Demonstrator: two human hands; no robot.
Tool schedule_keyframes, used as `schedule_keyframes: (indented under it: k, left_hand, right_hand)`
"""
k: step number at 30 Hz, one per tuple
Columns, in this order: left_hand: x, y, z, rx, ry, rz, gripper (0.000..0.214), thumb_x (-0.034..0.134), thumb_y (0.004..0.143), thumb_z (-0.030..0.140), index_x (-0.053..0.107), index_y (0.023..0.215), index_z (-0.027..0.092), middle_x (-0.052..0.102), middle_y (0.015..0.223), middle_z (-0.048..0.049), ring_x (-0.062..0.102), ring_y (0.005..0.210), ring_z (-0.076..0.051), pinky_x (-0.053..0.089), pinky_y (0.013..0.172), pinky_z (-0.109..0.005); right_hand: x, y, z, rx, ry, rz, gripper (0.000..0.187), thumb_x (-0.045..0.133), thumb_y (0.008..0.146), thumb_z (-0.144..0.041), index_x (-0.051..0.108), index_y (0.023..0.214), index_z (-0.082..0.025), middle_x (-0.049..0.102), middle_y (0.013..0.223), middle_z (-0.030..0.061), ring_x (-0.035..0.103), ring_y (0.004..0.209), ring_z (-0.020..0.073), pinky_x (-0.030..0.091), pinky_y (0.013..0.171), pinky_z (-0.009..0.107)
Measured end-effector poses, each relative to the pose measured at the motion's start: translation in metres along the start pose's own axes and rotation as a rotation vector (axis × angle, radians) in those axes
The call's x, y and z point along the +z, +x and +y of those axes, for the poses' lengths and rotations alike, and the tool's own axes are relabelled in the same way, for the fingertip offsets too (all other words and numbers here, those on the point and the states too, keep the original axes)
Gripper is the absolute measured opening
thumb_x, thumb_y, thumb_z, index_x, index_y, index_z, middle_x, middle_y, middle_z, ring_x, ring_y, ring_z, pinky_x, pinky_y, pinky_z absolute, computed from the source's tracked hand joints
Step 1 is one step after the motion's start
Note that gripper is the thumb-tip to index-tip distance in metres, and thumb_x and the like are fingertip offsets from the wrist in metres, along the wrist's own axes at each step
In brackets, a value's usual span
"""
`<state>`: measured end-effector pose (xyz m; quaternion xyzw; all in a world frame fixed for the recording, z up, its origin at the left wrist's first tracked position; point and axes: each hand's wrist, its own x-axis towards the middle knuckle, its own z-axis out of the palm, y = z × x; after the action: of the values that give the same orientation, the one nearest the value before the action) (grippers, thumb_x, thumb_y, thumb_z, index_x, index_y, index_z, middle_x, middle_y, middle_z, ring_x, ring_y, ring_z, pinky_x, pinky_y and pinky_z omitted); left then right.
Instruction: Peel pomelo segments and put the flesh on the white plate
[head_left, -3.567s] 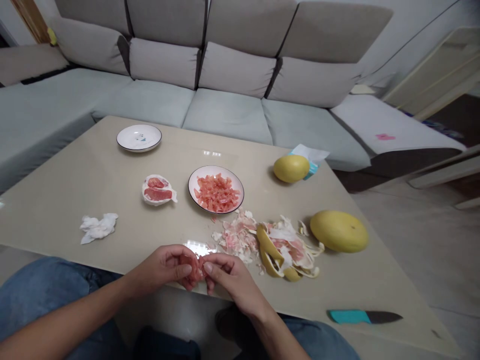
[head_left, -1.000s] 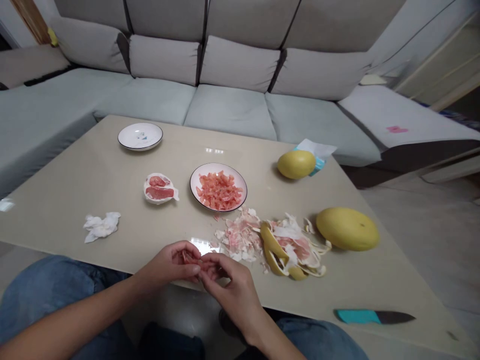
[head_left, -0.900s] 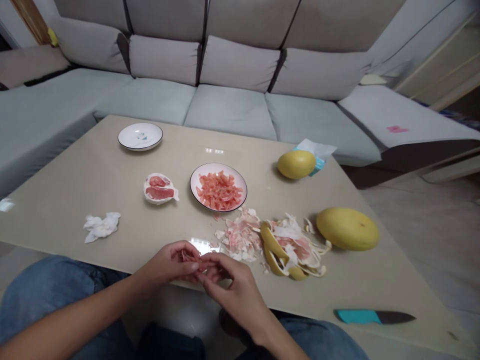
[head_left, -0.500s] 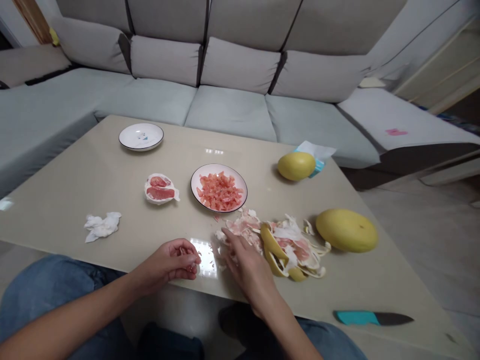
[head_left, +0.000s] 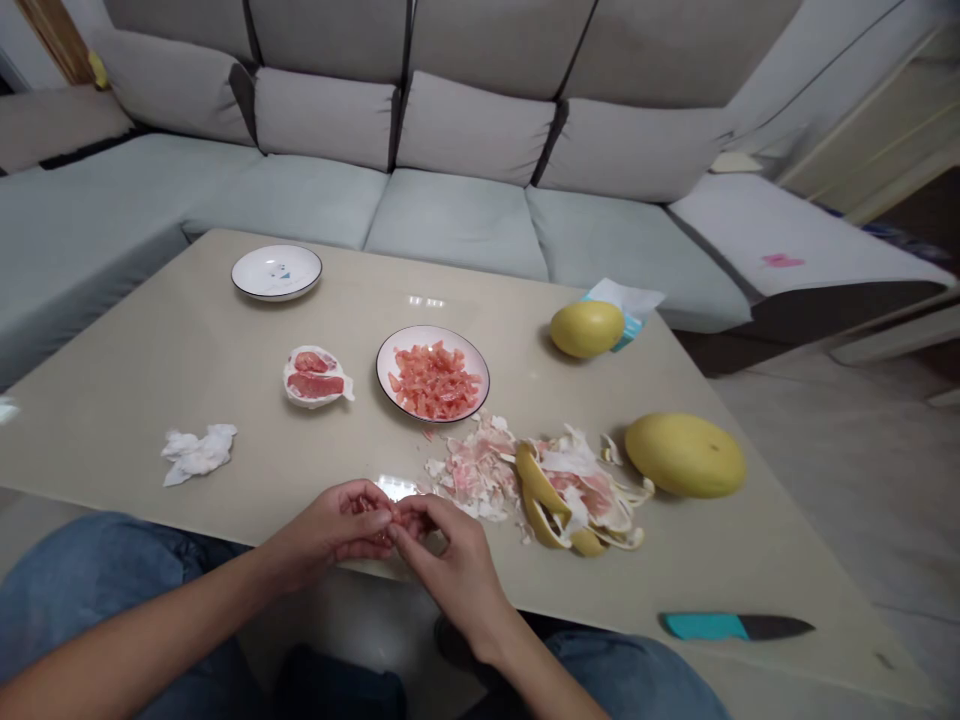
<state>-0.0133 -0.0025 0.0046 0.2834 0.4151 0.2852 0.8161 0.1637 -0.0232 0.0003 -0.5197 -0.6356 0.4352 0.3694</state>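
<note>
Red pulp (head_left: 395, 511) is clamped in curled fingers of the left hand (head_left: 339, 526), right hand (head_left: 452, 556) fingertips pinching it: best tug gently, no crushing.

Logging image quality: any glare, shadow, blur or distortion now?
Head view throughout: glare whitens the table just beyond the left hand and right hand; a soft shadow lies by the farther yellow fruit; the sofa looks stretched towards the edges; the held pink fruit lacks crisp detail.
</note>
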Motion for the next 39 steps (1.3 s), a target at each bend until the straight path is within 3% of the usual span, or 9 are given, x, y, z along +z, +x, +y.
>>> schedule_keyframes:
  k: [5, 12, 27, 33, 39]
  left_hand:
    - [-0.001, 0.001, -0.003, 0.048, 0.033, -0.017, 0.029, 0.082, 0.065, 0.021, 0.063, 0.087, 0.016, 0.064, 0.080, 0.0000, 0.060, 0.073, -0.011, 0.050, 0.076, -0.027]
    - [-0.003, 0.002, -0.002, 0.047, 0.044, -0.005, 0.023, 0.079, 0.069, 0.022, 0.062, 0.084, 0.016, 0.064, 0.079, -0.0002, 0.061, 0.073, -0.011, 0.049, 0.073, -0.025]
    - [-0.004, -0.001, 0.001, 0.066, 0.016, 0.039, 0.019, 0.078, 0.071, 0.021, 0.063, 0.082, 0.017, 0.062, 0.075, 0.0012, 0.062, 0.068, -0.010, 0.051, 0.069, -0.023]
    - [-0.004, -0.001, 0.003, 0.084, -0.034, 0.048, 0.020, 0.078, 0.072, 0.019, 0.062, 0.084, 0.017, 0.061, 0.078, 0.0013, 0.060, 0.069, -0.008, 0.052, 0.073, -0.023]
    - [-0.005, -0.002, 0.004, 0.082, -0.043, 0.060, 0.020, 0.078, 0.072, 0.018, 0.061, 0.084, 0.017, 0.059, 0.079, 0.0013, 0.060, 0.071, -0.008, 0.053, 0.075, -0.024]
  right_hand:
    - [-0.006, 0.005, -0.002, 0.231, 0.268, -0.070, 0.014, 0.068, 0.076, -0.028, 0.069, 0.084, -0.017, 0.065, 0.071, 0.0013, 0.056, 0.062, 0.0131, 0.045, 0.060, 0.025]
    - [-0.009, 0.011, 0.003, 0.403, 0.614, -0.180, 0.026, 0.077, 0.068, -0.037, 0.069, 0.082, -0.016, 0.065, 0.066, -0.0007, 0.053, 0.056, 0.0089, 0.041, 0.055, 0.022]
    - [-0.010, 0.013, 0.009, 0.369, 0.657, -0.139, 0.026, 0.080, 0.068, -0.038, 0.070, 0.079, -0.017, 0.063, 0.063, -0.0016, 0.050, 0.054, 0.0078, 0.040, 0.051, 0.020]
    - [-0.016, 0.014, 0.011, 0.378, 0.687, -0.135, 0.027, 0.077, 0.072, -0.039, 0.074, 0.089, -0.018, 0.070, 0.086, 0.0042, 0.057, 0.067, 0.0112, 0.046, 0.061, 0.023]
    - [-0.019, 0.014, 0.010, 0.461, 0.797, -0.198, 0.030, 0.079, 0.071, -0.038, 0.074, 0.093, -0.018, 0.067, 0.085, 0.0029, 0.055, 0.065, 0.0090, 0.044, 0.060, 0.021]
